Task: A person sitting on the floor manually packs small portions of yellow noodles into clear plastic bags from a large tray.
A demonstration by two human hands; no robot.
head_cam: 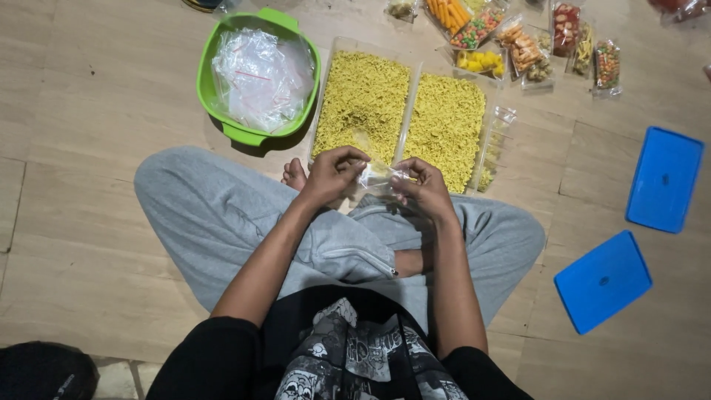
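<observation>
A crinkly clear plastic bag (pixel 376 180) is pinched by the left hand (pixel 331 175) and right hand (pixel 424 190) just below two rectangular clear trays (pixel 329 83) filled with fine yellow noodles (pixel 404 111).

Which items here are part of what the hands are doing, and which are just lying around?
In use:
- left hand and right hand, both pinching a small clear bag
- two trays of yellow noodle snack
- green tub of empty bags

Lying about:
- two blue lids
- packed snack bags
</observation>
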